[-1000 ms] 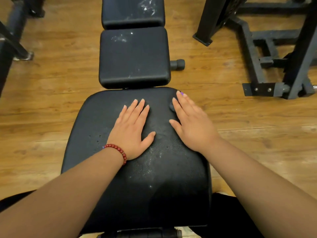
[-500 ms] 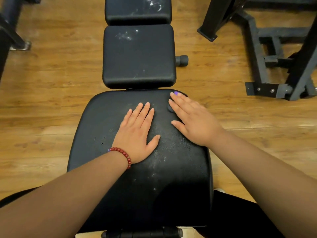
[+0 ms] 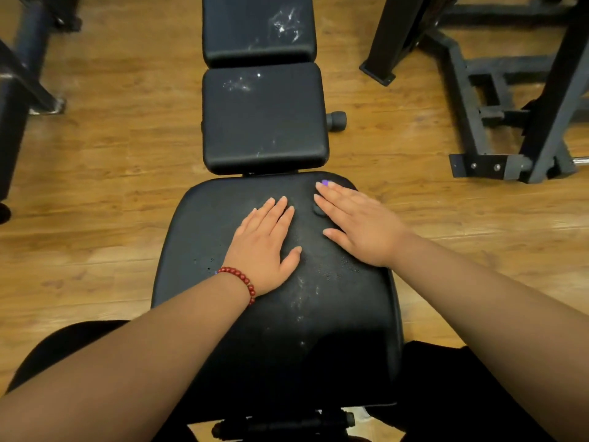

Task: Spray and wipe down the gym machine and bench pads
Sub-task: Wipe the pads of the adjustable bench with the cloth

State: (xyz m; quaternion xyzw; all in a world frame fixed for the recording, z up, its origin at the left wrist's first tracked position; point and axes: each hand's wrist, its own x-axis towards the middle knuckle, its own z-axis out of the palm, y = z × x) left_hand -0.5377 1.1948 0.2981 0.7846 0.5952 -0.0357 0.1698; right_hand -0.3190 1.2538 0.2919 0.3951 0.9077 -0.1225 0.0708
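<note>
A black bench runs away from me in three pads. The wide near pad (image 3: 223, 330) carries white specks and droplets down its middle. My left hand (image 3: 264, 247), with a red bead bracelet at the wrist, lies flat on it with straight fingers. My right hand (image 3: 353, 221) lies flat on the pad's far right part, fingers straight. Under its fingers a small dark grey object (image 3: 317, 209) with a purple bit (image 3: 325, 183) peeks out; I cannot tell what it is. The middle pad (image 3: 264, 122) and the far pad (image 3: 255, 27) show white smears. No cloth or spray bottle is visible.
A black steel machine frame (image 3: 487, 122) stands on the wooden floor (image 3: 111, 186) to the right. Dark machine legs (image 3: 28, 74) stand at the far left. A black knob (image 3: 336, 121) sticks out from the bench's right side. My dark-clothed legs flank the near pad.
Both hands stay flat on the near pad in almost the same places. The view has shifted slightly, with the bench drifting right and down in frame.
</note>
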